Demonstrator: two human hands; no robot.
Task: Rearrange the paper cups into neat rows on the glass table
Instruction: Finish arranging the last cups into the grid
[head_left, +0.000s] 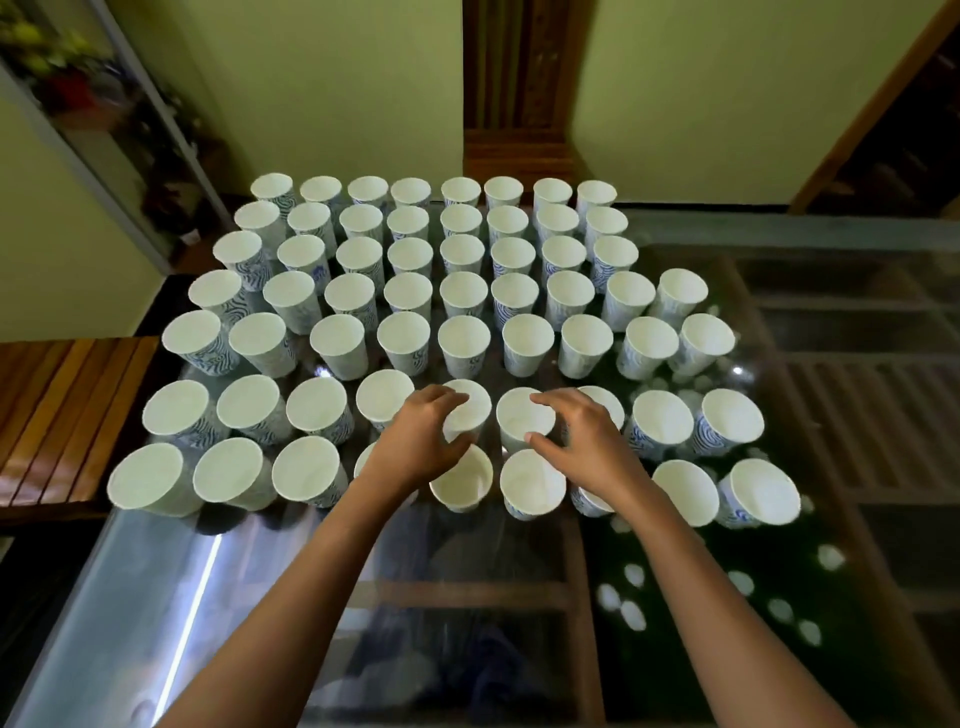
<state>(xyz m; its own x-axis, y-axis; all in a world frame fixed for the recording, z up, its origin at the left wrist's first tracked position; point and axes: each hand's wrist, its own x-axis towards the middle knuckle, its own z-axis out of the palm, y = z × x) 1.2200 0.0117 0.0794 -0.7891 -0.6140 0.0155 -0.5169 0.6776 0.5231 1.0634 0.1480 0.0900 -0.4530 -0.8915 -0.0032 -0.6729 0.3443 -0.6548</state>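
Faced a pale green wall (322, 93) at the back, with a dark wooden chair back (519, 104) against it and a glass-fronted cabinet (104, 119) at the far left; looked down on a glass table (467, 571) filling most of the view, wooden slats showing through its top; saw a slatted wooden bench (62, 410) just beside its left edge. Counted seven rows of paper cups (462, 291) standing upright on the table, mouths up, white inside with blue swirls outside; found them covering the far and middle part of the glass, the three farthest rows shorter than the four nearer ones, all fairly straight though fanned out a little at the left; noticed pale reflections of cups in the glass at the near right. Had both bare forearms stretched in from the near edge, over the nearest row. Gripped the fifth cup (475, 415) from the left in the second-nearest row with the left hand (421, 441), fingers curled over the far rim, thumb on the near rim; gripped the sixth cup (519, 421), just beside it, with the right hand (582, 436) in the same way, fingers hooked over the far rim, thumb at the near rim; could not tell whether either cup was lifted off the glass.
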